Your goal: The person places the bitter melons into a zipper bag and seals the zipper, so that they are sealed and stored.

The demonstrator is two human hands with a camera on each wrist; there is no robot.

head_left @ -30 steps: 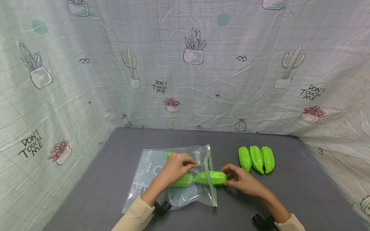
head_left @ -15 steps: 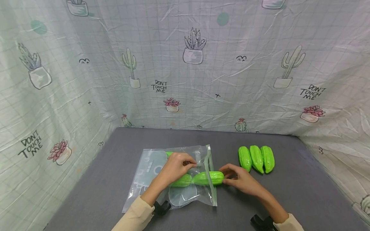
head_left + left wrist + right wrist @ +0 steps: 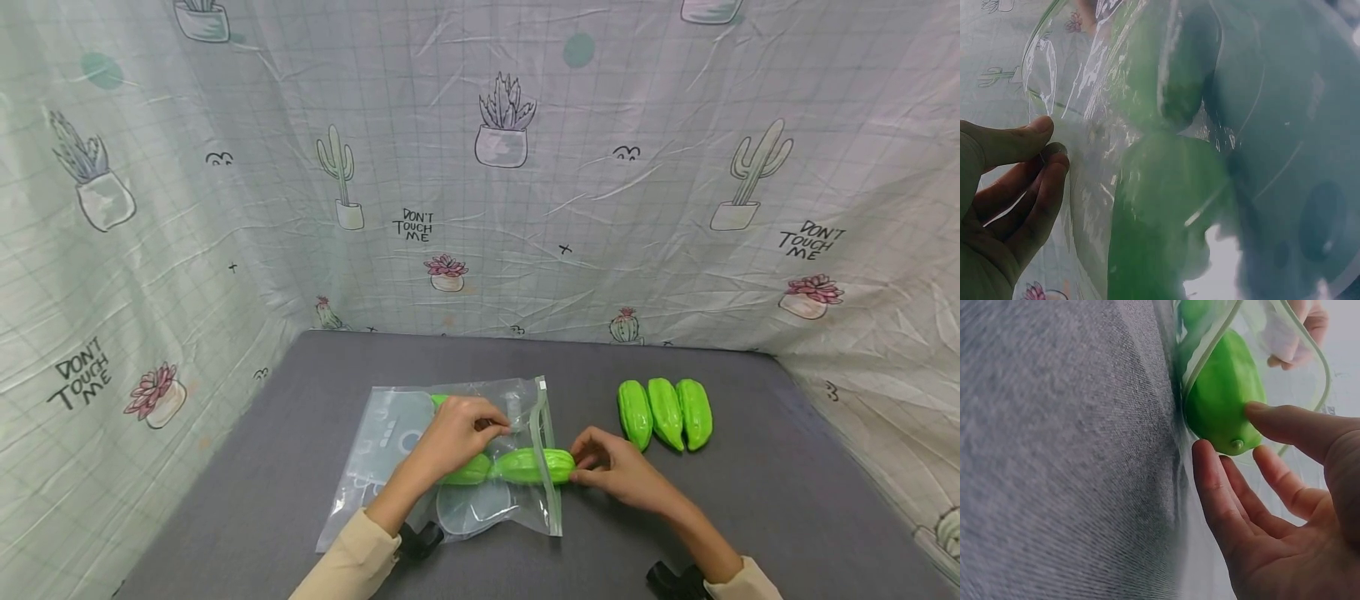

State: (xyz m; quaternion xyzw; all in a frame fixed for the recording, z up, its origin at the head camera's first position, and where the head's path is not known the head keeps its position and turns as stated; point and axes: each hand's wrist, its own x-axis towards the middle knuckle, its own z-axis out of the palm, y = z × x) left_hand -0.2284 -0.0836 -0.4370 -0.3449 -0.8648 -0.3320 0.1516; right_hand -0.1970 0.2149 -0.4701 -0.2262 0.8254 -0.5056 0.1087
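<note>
A clear zip bag [image 3: 472,512] lies on the dark table, its open mouth to the right. My left hand [image 3: 461,429] pinches the bag's upper layer between thumb and fingertips and holds it lifted, as the left wrist view shows. A glossy green bitter melon [image 3: 521,467] lies mostly inside the bag, its right end sticking out through the mouth. My right hand [image 3: 618,468] touches that end, thumb tip on its side and the other fingertips right at its tip. Another bitter melon [image 3: 467,472] sits inside, end to end with it; more green shows behind my left hand.
Three more bitter melons [image 3: 665,415] lie side by side on the table [image 3: 750,492] at the right, beyond my right hand. A printed cloth [image 3: 570,208] hangs behind and along both sides of the table.
The bitter melon has slid left, further into the bag, with my right hand moving along behind it. The melon ahead of it has shifted slightly left. My left hand has stayed put.
</note>
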